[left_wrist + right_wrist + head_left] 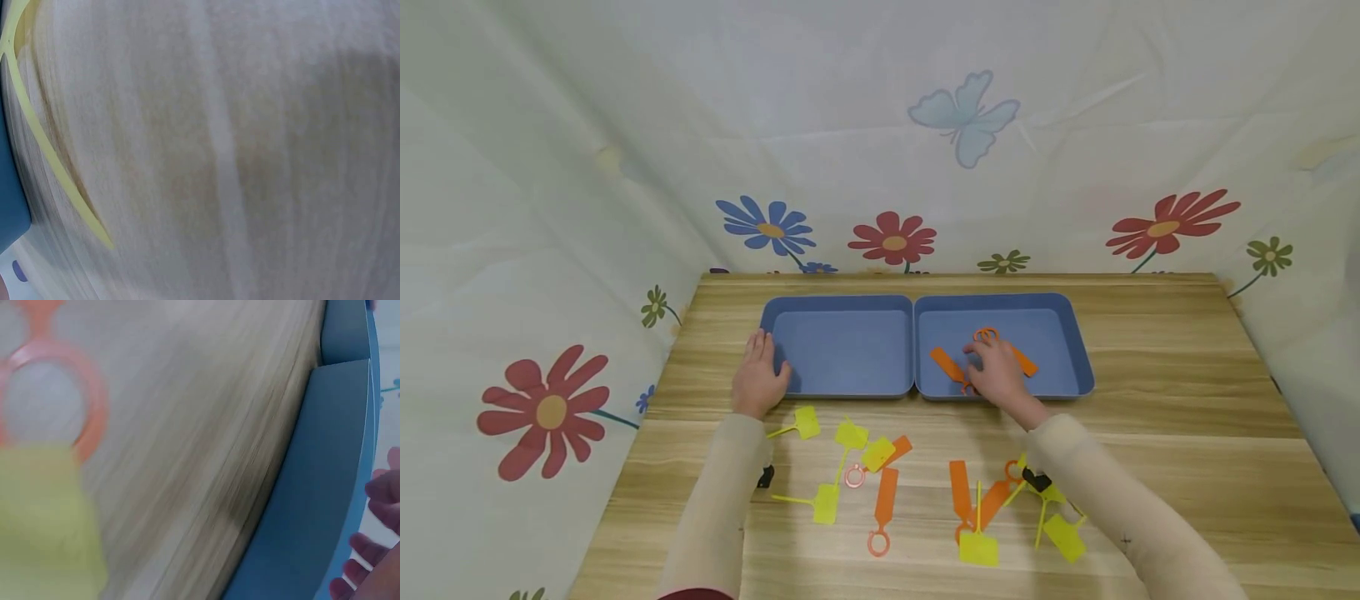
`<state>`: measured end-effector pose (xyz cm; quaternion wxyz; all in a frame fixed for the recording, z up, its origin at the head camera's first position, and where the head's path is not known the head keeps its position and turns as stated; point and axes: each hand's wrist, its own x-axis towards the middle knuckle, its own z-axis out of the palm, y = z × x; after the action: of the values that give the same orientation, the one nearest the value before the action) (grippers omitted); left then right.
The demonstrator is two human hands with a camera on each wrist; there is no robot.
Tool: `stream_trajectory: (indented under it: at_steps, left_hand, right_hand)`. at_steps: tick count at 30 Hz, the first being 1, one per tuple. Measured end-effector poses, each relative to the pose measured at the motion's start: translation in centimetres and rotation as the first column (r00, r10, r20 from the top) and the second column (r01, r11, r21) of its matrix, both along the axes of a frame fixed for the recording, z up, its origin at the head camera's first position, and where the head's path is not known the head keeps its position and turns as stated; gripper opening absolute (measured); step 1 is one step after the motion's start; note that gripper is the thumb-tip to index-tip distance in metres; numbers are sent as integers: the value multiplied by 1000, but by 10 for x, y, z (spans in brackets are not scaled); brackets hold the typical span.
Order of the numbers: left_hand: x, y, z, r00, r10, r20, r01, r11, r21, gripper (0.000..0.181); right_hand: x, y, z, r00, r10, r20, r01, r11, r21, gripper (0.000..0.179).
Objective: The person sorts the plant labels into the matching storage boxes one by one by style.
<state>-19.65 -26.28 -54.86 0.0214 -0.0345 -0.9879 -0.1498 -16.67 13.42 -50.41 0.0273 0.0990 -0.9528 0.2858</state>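
Note:
My left hand [760, 379] rests against the left end of the left blue tray [842, 350], fingers straight. Over the right blue tray [1060, 367] is my right hand [998, 371], its fingers loosely bent and spread, with nothing visible between them in the right wrist view. Beneath and beside that hand lie flat orange ring-ended tags, one to the left [947, 364] and one to the right [1024, 361]; the hand partly covers them. Whether the fingertips touch a tag, I cannot tell.
Several yellow tags with thin stems, such as one yellow tag [825, 504], and several orange ring tags, such as one orange tag [886, 496], lie scattered on the wooden table [1187, 467] before the trays. A flower-printed curtain [1045, 200] stands behind.

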Motion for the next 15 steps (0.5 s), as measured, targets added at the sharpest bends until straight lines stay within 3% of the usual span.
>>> stream_trajectory:
  at_steps: [3, 9, 15]
  left_hand:
    - [0, 0, 0, 1000, 2, -2, -2, 1000, -3, 65]
    - [0, 2, 2, 1000, 11, -15, -12, 1000, -14, 65]
    - [-2, 2, 1, 1000, 19, -16, -20, 1000, -18, 66]
  right_hand:
    - [7, 6, -1, 988, 116, -106, -109, 991, 72, 34]
    - [23, 7, -10, 922, 298, -248, -262, 951, 167, 40]
    - [43, 2, -11, 871, 416, -260, -367, 904, 218, 52]
